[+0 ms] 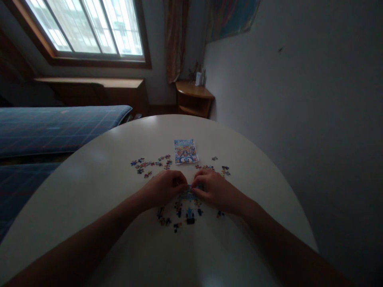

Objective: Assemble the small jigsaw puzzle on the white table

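My left hand is closed, its thumb and fingertips pinched at the top edge of a small joined patch of blue jigsaw puzzle. From the other side my right hand pinches at the same spot, its fingertips almost meeting the left ones. The fingers partly cover the puzzle pieces they hold. Just below lie more jigsaw pieces, some joined, with blue and dark prints. A colourful printed picture bag rests flat beyond my hands.
Loose puzzle pieces are spread left of the bag, and several others lie to the right. All are on a round white table. A plaid mattress is at the left, and a corner shelf stands behind.
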Motion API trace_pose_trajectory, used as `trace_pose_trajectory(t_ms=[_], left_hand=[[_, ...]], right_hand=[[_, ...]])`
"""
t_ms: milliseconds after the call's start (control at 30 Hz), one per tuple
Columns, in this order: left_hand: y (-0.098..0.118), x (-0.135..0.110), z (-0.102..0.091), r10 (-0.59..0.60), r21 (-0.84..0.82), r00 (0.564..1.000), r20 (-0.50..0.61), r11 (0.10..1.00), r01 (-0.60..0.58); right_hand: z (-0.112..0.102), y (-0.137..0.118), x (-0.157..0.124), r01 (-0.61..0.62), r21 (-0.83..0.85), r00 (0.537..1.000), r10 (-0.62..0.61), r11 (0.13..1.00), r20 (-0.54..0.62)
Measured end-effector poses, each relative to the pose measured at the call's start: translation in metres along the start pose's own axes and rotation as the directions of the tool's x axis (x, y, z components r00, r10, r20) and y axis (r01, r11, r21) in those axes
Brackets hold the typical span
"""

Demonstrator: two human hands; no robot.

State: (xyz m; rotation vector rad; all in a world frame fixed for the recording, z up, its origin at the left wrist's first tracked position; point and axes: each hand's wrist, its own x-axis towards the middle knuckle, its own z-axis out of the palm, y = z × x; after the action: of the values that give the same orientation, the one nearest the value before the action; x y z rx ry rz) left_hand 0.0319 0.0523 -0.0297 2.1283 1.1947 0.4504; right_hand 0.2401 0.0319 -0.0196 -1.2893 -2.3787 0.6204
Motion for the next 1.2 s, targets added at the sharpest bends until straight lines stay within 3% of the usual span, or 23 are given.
trace_pose_trajectory(t_ms=[467, 767, 1000, 1200], left_hand=[[0.009, 0.000, 0.003, -0.007, 0.117, 0.999, -0.041, 0.993, 0.012], [0.011, 0.000, 0.002, -0.016, 0.118, 0.999, -0.032, 0.993, 0.020], [0.009, -0.002, 0.002, -0.004, 0.109, 0.999, -0.038, 0.994, 0.009], [0.009, -0.001, 0.003, -0.006, 0.115, 0.999, -0.046, 0.993, 0.011]], right_hand=[[0.000, 0.001, -0.001, 0.023, -0.001, 0.999, -0.023, 1.000, -0.029], [-0.021, -0.004, -0.012, 0.022, -0.048, 0.996, -0.018, 0.999, 0.088], [-0.025, -0.007, -0.014, 0.169, -0.074, 0.970, -0.153, 0.983, 0.189], [-0.024, -0.006, -0.017, 0.209, -0.192, 0.964, -0.169, 0.959, 0.207]])
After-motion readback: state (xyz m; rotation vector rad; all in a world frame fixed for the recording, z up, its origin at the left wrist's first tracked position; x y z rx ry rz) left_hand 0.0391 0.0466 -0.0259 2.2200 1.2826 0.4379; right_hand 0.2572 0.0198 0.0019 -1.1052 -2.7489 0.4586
